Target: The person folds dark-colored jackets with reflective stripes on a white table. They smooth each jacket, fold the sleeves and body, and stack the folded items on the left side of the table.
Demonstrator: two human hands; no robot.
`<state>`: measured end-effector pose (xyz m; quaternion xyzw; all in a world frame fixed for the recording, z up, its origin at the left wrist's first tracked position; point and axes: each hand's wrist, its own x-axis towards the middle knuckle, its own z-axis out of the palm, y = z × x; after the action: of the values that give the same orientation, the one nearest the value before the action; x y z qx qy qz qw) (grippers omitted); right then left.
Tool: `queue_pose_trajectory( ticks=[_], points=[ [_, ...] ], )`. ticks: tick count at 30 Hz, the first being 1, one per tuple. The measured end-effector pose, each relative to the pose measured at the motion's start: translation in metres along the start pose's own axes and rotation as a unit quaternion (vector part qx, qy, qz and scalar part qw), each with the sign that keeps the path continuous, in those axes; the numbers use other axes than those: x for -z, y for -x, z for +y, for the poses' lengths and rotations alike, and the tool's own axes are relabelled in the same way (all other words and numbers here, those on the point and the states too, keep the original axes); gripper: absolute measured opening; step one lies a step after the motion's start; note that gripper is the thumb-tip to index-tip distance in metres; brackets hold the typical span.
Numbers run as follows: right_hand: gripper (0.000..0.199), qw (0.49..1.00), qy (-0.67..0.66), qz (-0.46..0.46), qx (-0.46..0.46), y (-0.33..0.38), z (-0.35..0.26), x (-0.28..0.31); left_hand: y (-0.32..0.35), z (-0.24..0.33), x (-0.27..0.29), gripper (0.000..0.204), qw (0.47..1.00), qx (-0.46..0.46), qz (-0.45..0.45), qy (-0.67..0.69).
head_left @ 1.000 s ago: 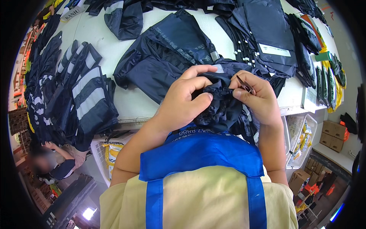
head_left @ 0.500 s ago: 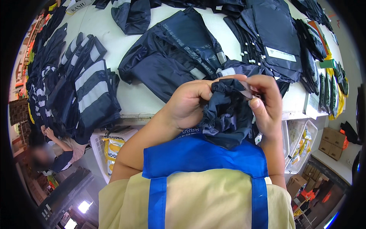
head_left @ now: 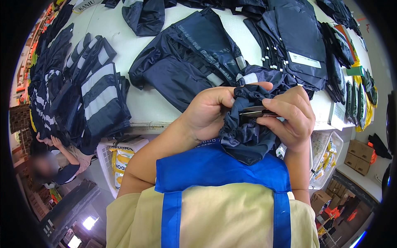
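Bunched in front of my apron is a dark navy garment [head_left: 250, 146], its gathered opening facing up. My left hand [head_left: 206, 113] is closed on the garment's left edge, thumb on top and a finger reaching behind the far rim. Pinched in my right hand [head_left: 292, 118] are small metal thread snips [head_left: 252, 110], their narrow blades pointing left across the opening. Whether the blades touch a thread cannot be made out. The rest of the cloth spreads over the white table [head_left: 142, 109] as a large crumpled navy piece [head_left: 182, 62] beyond my hands.
Striped dark garments [head_left: 105, 95] are heaped at the left, and flat dark garments [head_left: 300, 37] are stacked at the far right. White baskets [head_left: 106, 165] with yellow-white packages stand below the table edge. A co-worker [head_left: 62, 165] is at the lower left.
My right hand has turned, and the snips' blades now extend left over the garment's opening. The bunched cloth has shifted slightly, while my left hand keeps its grip.
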<state>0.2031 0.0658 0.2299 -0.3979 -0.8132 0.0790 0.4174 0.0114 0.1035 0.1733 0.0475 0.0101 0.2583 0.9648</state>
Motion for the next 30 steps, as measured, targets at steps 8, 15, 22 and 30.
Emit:
queue_pose_trajectory(
  ticks=[8,15,22,30],
  points=[
    [0.033,1.0,0.018,0.0,0.018,0.002,0.001,-0.002,0.0,-0.001,0.0,0.075,1.0,-0.002,-0.01,0.011],
    [0.051,0.872,-0.355,0.168,-0.291,0.038,0.019,-0.014,0.0,0.003,-0.013,0.069,0.991,-0.012,0.055,-0.124],
    [0.045,0.819,-0.416,0.023,-0.395,0.035,0.022,-0.009,0.008,0.019,-0.024,0.032,0.795,-0.121,0.034,-0.593],
    [0.022,0.906,-0.151,0.065,-0.39,0.024,0.01,-0.022,0.003,0.012,-0.034,0.03,0.346,-0.31,0.05,-0.884]
  ],
)
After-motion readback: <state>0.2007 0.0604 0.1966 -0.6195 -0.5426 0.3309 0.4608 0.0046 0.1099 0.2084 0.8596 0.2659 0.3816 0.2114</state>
